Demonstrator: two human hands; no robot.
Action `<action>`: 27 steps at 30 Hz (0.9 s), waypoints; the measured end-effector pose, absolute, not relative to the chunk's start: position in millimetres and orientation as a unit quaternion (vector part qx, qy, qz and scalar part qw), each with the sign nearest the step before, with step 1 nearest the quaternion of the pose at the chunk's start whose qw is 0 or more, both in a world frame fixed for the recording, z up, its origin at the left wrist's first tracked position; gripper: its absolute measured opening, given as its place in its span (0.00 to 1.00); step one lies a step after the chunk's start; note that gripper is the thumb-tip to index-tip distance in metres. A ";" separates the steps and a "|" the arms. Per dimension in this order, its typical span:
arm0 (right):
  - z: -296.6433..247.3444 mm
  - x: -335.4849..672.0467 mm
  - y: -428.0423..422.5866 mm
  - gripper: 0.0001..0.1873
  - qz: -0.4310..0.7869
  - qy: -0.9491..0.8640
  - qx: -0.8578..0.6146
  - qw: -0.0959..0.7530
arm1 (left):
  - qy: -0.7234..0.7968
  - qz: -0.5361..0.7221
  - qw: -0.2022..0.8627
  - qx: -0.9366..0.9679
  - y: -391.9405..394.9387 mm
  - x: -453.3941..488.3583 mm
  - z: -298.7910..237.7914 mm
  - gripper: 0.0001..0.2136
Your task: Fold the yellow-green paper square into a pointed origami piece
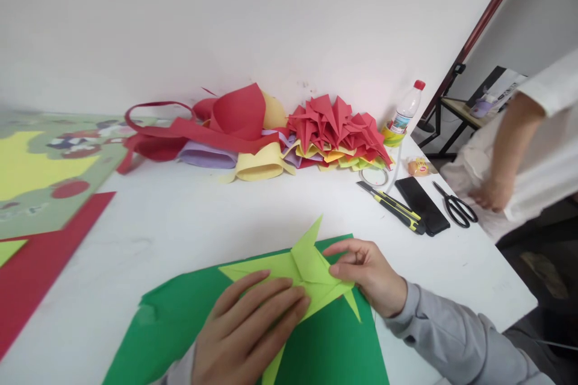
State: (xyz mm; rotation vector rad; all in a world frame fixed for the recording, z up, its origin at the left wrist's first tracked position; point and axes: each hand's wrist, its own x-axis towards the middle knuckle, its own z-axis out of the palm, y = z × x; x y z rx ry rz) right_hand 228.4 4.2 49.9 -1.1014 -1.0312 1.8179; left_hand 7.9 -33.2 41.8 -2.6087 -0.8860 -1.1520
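Note:
A lime-green sheet of paper (311, 263), folded into pointed flaps, lies on a dark green sheet (334, 346) in front of me. My left hand (253, 328) rests flat on its near left part, fingers stretched out. With thumb and fingertips, my right hand (368, 271) pinches the paper's right side next to a raised, folded flap. One narrow point of the paper sticks up at the top, and another points down at the right. Part of the paper is hidden under my left hand.
Along the wall lie red folded paper stars (336, 123) and rolled red, yellow and purple paper (239, 111). A bottle (403, 114), utility knife (392, 207), black phone (422, 206), scissors (456, 204) and tape roll (374, 177) are at the right. Another person (537, 144) stands beyond the table edge.

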 end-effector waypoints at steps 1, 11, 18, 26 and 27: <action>49.1 228.1 4.1 0.19 0.717 -0.396 -0.429 0.382 | -0.293 -0.386 0.080 -0.871 -32.7 7.6 41.8 0.16; 46.9 227.7 4.5 0.18 0.726 -0.396 -0.401 0.394 | -0.288 -0.396 0.087 -0.868 -32.9 1.4 39.1 0.16; 50.0 229.3 4.9 0.15 0.724 -0.400 -0.395 0.400 | -0.279 -0.386 0.081 -0.875 -32.0 1.7 41.2 0.15; 45.2 231.9 6.9 0.16 0.730 -0.409 -0.397 0.376 | -0.306 -0.389 0.087 -0.865 -32.6 -1.1 35.0 0.15; 44.6 231.8 7.0 0.16 0.728 -0.409 -0.401 0.377 | -0.306 -0.392 0.086 -0.863 -32.0 -1.0 34.3 0.15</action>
